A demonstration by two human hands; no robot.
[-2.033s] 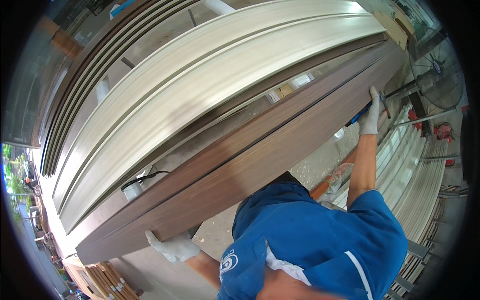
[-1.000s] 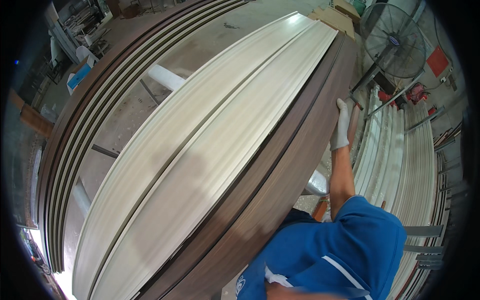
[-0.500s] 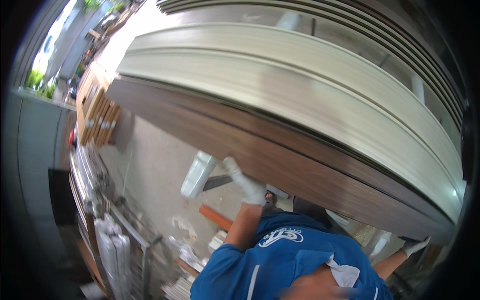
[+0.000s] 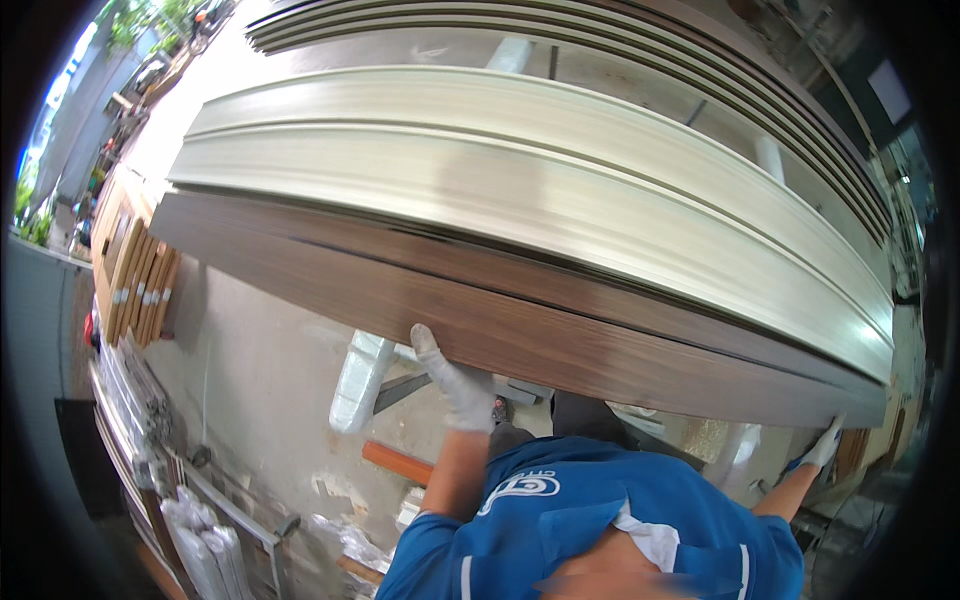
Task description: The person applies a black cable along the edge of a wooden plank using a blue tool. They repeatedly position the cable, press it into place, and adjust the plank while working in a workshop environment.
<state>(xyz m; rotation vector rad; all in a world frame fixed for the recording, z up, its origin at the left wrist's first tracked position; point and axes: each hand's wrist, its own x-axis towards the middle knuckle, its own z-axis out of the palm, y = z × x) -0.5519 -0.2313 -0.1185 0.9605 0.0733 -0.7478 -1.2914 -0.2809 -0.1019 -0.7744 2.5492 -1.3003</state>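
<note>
A long dark-brown wood-grain panel [image 4: 500, 330] stretches across in front of me, with a groove along its length. Against its far side lies a cream-coloured panel [image 4: 380, 170] with raised ridges. My left hand [image 4: 460, 390], in a white glove, grips the brown panel's near edge left of my body. Its thumb rests on top, and its other fingers are hidden beneath. Far to the right, my gloved right hand [image 4: 824, 446] is at the same near edge close to the panel's right end, its fingertips touching it. How its fingers are bent is too small to tell.
A plastic-wrapped support arm [image 4: 362, 385] juts out below the panels. Several dark slats [image 4: 600, 65] lie beyond them. Brown boards [image 4: 140, 285] stand at the left, above wrapped profiles [image 4: 205, 545] and a metal frame [image 4: 240, 515]. An orange-brown bar [image 4: 397, 464] is near my left forearm.
The view has shifted, so the panels and my body appear farther left. My left hand remains on the brown panel's edge; my right hand now sits closer against that edge.
</note>
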